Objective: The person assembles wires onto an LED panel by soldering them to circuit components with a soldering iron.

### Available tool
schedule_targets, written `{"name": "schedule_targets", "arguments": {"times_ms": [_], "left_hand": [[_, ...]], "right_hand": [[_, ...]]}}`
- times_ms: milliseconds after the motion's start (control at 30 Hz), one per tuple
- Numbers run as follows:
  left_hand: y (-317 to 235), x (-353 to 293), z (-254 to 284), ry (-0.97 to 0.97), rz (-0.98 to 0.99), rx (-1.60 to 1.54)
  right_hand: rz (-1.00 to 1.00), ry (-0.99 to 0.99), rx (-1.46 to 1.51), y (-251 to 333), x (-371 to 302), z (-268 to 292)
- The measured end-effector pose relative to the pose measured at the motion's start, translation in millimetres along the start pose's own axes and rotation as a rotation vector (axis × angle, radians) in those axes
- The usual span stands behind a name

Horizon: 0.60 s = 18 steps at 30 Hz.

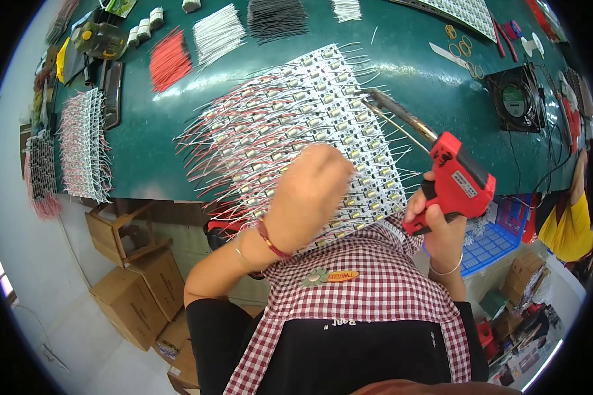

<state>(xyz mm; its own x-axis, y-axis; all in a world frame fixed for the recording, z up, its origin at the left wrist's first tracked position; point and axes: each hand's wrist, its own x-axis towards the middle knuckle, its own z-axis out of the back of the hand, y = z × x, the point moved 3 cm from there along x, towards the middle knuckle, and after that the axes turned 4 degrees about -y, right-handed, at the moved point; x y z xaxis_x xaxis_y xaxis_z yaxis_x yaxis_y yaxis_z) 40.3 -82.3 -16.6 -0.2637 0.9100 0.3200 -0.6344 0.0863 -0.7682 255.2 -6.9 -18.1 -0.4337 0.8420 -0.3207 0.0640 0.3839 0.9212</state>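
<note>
Checked red-and-white apron [369, 296] cloth sits nearest, over the seated worker's black top, and the near corner of a white circuit-board panel [341, 118] reaches right to it. Above that panel the left hand [313, 181] is bent in a loose curl, its fingers turned down and hidden, so from where I stand I cannot tell whether they pinch anything. Over on the right, the fingers of the right hand [435, 220] wrap the grip of a red soldering gun [462, 172], its long tip pointing at the panel's right edge. Rows of small components cover the panel, red and white wires fringing its left side, and most of it lies on the green table [441, 85]. Farther off are a black fan [515, 99] to the right, then scissors [449, 55], and bundles of red wires [170, 60], white wires [219, 35] and black wires [277, 20]
</note>
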Motion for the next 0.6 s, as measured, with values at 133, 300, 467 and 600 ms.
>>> {"name": "schedule_targets", "arguments": {"times_ms": [133, 300, 467, 600], "left_hand": [[40, 10, 12, 0.001, -0.113, 0.269], [45, 17, 5, 0.052, -0.288, 0.382], [48, 15, 1, 0.071, -0.287, 0.361], [47, 15, 1, 0.08, -0.269, 0.357]], "right_hand": [[-0.006, 0.031, -0.12, -1, -3, 22], [-0.077, 0.016, -0.218, -12, -11, 26], [-0.233, -0.099, -0.243, -24, -22, 35], [-0.076, -0.008, -0.472, -25, -21, 35]]}}
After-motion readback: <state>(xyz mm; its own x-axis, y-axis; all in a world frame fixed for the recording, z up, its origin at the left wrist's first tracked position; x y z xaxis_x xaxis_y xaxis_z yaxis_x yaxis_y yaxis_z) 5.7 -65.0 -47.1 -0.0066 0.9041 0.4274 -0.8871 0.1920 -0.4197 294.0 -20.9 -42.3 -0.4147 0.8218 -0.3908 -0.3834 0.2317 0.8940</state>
